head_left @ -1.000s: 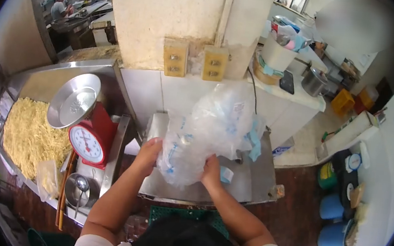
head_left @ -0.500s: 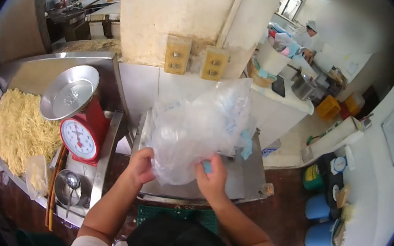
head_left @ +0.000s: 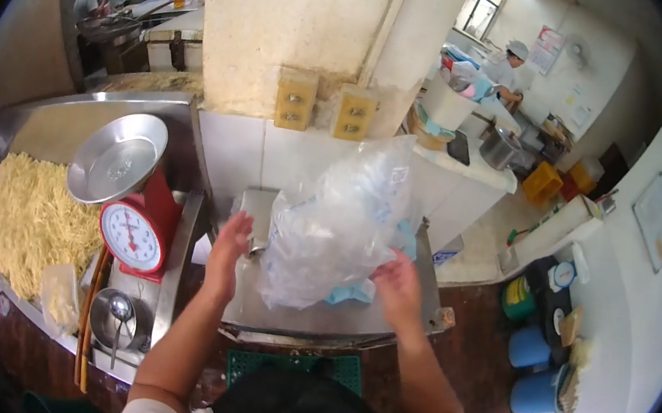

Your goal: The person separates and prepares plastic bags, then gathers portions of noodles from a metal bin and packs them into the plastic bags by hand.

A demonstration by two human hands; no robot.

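Observation:
A big clear plastic bag (head_left: 327,242) with faint blue print stands puffed and crumpled on the steel table (head_left: 267,313). To its left, my left hand (head_left: 230,248) is raised with fingers apart, off the plastic and holding nothing. My right hand (head_left: 399,288) is at the bag's lower right side, its fingers loosely spread; whether the fingertips touch the plastic I cannot tell. Something light blue and thin (head_left: 352,292) shows under the bag's front edge. What the bag contains, if anything, is not clear.
On the left, a red dial scale (head_left: 133,230) with a metal pan stands beside heaped yellow noodles (head_left: 35,220). A steel bowl (head_left: 111,316) holding a ladle and long wooden sticks (head_left: 91,318) sit nearer. Blue buckets (head_left: 531,389) line the right wall. Other people work in the background.
Both hands have let go of the bag's lower edge and moved apart, the left up and leftward, the right to the right. The bag now rests on the table by itself.

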